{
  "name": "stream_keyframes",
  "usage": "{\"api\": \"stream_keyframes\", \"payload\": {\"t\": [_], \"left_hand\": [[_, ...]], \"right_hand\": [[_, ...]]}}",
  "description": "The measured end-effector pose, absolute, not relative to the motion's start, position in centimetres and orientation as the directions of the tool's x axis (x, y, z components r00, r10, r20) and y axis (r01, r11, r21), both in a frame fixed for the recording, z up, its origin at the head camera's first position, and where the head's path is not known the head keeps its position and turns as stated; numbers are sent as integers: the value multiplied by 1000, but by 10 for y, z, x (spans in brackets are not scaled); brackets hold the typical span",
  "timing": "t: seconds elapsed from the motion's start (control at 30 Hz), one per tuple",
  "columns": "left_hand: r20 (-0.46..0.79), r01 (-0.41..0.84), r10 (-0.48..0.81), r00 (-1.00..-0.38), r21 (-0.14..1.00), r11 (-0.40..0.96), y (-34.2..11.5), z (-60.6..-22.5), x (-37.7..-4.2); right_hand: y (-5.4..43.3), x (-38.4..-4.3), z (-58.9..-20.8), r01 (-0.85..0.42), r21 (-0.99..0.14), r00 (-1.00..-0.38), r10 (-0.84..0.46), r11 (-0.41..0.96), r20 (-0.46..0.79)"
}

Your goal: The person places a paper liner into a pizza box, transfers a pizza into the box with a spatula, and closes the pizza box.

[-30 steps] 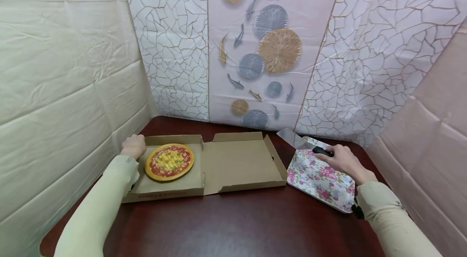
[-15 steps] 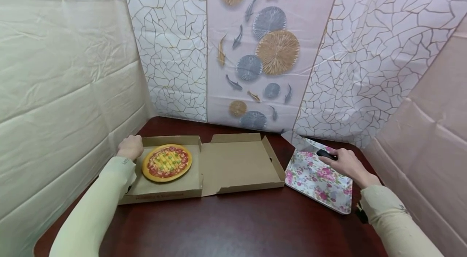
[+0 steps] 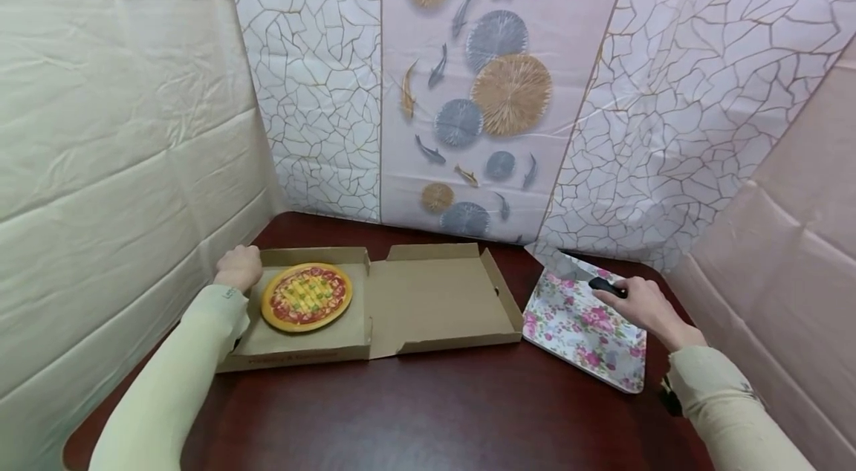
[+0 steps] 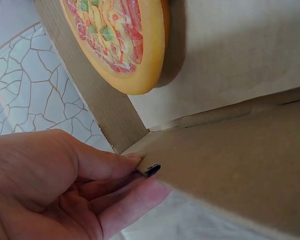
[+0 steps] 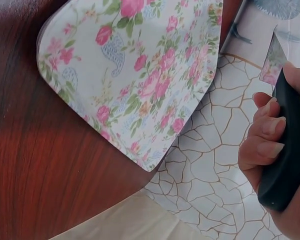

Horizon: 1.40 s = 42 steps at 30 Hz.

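At the far left, my left hand (image 3: 238,268) pinches the side wall of an open cardboard pizza box (image 3: 435,304). The left wrist view shows the thumb and fingers (image 4: 102,162) on either side of that wall's edge. A toy-like pizza (image 3: 307,298) with a yellow rim lies in the box's left half. On the right, my right hand (image 3: 645,304) grips the black handle (image 5: 285,145) of a kitchen knife (image 3: 607,287). Its broad, shiny blade points to the far left, over a white tray (image 3: 582,330) with pink flowers.
The box lid lies folded flat to the right, close to the tray. Beneath everything is a dark red-brown table (image 3: 428,411). Patterned cloth (image 3: 321,85) hangs behind the table, and pale cloth walls (image 3: 120,122) stand at both sides.
My right hand has shifted a little to the right with the knife, drawing the blade further over the tray. The left hand keeps its hold on the box wall.
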State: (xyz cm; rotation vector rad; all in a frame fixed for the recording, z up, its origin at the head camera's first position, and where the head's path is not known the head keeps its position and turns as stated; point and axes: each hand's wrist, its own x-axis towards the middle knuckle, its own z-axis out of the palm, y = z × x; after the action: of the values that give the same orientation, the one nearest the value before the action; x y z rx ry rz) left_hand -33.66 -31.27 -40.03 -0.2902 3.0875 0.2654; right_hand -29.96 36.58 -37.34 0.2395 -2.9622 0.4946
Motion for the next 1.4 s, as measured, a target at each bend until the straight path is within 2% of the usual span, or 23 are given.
{"api": "stream_keyframes", "payload": {"t": [0.57, 1.4], "left_hand": [[-42, -201, -197, -980, 172, 964, -311, -401, -337], [-47, -199, -194, -980, 164, 966, -313, -402, -341]], "right_hand": [[379, -295, -376, -156, -283, -981, -114, 947, 159], [393, -289, -389, -119, -306, -989, -86, 944, 118]]}}
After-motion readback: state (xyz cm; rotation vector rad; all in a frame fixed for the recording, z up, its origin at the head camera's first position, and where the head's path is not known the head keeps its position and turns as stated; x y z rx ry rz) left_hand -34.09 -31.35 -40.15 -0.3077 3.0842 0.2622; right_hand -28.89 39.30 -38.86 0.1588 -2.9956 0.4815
